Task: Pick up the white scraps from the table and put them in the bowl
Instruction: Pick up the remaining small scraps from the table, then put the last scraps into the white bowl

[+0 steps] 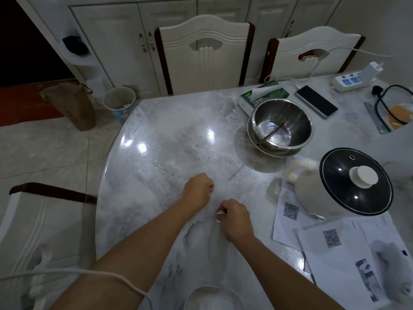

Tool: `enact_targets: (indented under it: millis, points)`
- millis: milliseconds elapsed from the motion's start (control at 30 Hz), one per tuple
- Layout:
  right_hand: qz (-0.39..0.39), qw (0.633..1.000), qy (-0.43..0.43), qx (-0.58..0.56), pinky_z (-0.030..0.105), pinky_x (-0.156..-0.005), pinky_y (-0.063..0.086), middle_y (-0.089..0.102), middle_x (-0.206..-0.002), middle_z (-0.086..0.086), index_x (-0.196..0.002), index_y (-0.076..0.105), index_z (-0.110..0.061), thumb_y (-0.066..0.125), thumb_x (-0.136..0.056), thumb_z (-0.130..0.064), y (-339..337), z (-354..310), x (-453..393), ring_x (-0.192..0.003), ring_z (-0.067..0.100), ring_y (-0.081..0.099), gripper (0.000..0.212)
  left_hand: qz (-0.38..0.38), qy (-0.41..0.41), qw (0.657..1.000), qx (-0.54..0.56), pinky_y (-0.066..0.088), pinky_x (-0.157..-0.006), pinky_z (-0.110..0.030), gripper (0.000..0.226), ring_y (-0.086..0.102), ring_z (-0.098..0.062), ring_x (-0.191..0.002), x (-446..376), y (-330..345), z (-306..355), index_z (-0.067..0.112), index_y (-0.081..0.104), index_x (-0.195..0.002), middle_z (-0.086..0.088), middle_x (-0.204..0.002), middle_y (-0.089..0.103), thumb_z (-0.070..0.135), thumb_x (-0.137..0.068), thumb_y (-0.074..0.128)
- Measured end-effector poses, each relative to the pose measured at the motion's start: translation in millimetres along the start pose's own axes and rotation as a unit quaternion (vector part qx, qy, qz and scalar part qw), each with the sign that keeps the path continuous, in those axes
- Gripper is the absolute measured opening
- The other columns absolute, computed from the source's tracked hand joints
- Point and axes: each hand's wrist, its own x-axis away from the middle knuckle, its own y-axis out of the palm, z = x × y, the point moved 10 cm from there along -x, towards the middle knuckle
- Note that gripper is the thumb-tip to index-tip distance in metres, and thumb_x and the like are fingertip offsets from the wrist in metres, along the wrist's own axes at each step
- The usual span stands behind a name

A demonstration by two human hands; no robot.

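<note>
Both my hands rest on the grey marble table, near its middle front. My right hand is curled, pinching small white scraps between thumb and fingers. My left hand is closed into a fist just above and left of it; whether it holds scraps is hidden. A white bowl sits at the table's near edge, below my arms. A steel bowl with a thin stick inside stands at the back right.
A white electric pot with a dark glass lid stands right, on printed papers. Behind the steel bowl lie a tissue box, a phone and a power strip. Two chairs stand beyond the table; a white cable crosses my left arm.
</note>
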Motion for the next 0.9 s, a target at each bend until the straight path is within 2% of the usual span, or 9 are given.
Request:
enact_targets:
  millis: [133, 267, 400, 533, 700, 800, 900]
  points:
    - [0.001, 1.0, 0.0, 0.002, 0.033, -0.07, 0.054, 0.068, -0.086, 0.008, -0.078, 0.069, -0.008, 0.059, -0.077, 0.002, 0.9, 0.5, 0.8, -0.077, 0.023, 0.063, 0.014, 0.014, 0.023, 0.999, -0.025, 0.048, -0.071, -0.038, 0.012, 0.059, -0.032, -0.087, 3.8, 3.2, 5.6, 0.003, 0.066, -0.09, -0.015, -0.097, 0.061, 0.002, -0.085, 0.055]
    - [-0.004, 1.0, 0.004, 0.013, 0.029, -0.07, 0.051, 0.068, -0.089, 0.009, -0.082, 0.069, -0.008, 0.059, -0.078, 0.002, 2.8, 0.3, 2.7, -0.08, 0.023, 0.063, 0.014, 0.008, 0.012, 1.0, -0.027, 0.048, -0.069, -0.039, 0.012, 0.057, -0.031, -0.085, 8.6, 2.5, 8.9, 0.001, 0.062, -0.086, -0.015, -0.097, 0.06, -0.005, -0.079, 0.055]
    - [-0.01, 0.999, 0.031, 0.036, 0.032, -0.073, 0.053, 0.069, -0.094, 0.009, -0.086, 0.068, -0.009, 0.058, -0.08, 0.001, 3.3, -3.4, 1.8, -0.085, 0.025, 0.065, 0.015, -0.038, -0.044, 0.998, -0.02, 0.054, -0.076, -0.039, 0.009, 0.063, -0.033, -0.088, 32.6, 0.4, -2.3, 0.003, 0.067, -0.083, -0.015, -0.099, 0.063, 0.002, -0.08, 0.058]
    - [-0.037, 0.996, 0.046, 0.071, 0.035, -0.081, 0.055, 0.068, -0.099, 0.012, -0.091, 0.068, -0.008, 0.055, -0.084, -0.004, 5.7, -3.1, 14.7, -0.091, 0.029, 0.065, 0.015, -0.062, -0.064, 0.996, -0.003, 0.053, -0.081, -0.037, 0.011, 0.063, -0.033, -0.092, 86.5, 4.0, -24.5, 0.006, 0.069, -0.081, -0.017, -0.099, 0.067, 0.008, -0.08, 0.058]
    - [-0.016, 0.997, 0.068, 0.028, 0.035, -0.074, 0.058, 0.074, -0.085, 0.013, -0.079, 0.072, -0.009, 0.059, -0.079, -0.005, -1.6, 13.3, 64.1, -0.076, 0.025, 0.069, 0.013, -0.03, -0.115, 0.992, 0.046, 0.052, -0.08, -0.035, 0.015, 0.064, -0.029, -0.089, 158.9, -5.2, -60.9, 0.011, 0.066, -0.073, -0.012, -0.092, 0.069, 0.013, -0.081, 0.054]
    - [0.003, 0.997, 0.074, 0.014, 0.03, -0.071, 0.055, 0.073, -0.083, 0.01, -0.075, 0.072, -0.01, 0.063, -0.079, -0.007, -6.5, 16.6, 96.9, -0.074, 0.022, 0.067, 0.011, 0.006, -0.159, 0.984, 0.082, 0.047, -0.069, -0.03, 0.023, 0.065, -0.027, -0.084, 194.9, -14.5, -84.9, 0.02, 0.057, -0.06, -0.006, -0.08, 0.067, 0.008, -0.079, 0.053]
    - [0.023, 0.997, 0.071, 0.002, 0.026, -0.069, 0.05, 0.071, -0.077, 0.004, -0.072, 0.072, -0.013, 0.065, -0.079, -0.009, -8.8, 11.0, 126.6, -0.071, 0.017, 0.064, 0.01, 0.024, -0.159, 0.981, 0.105, 0.047, -0.067, -0.028, 0.016, 0.067, -0.028, -0.081, 217.4, -20.4, -87.7, 0.01, 0.067, -0.066, -0.013, -0.081, 0.072, 0.007, -0.077, 0.056]
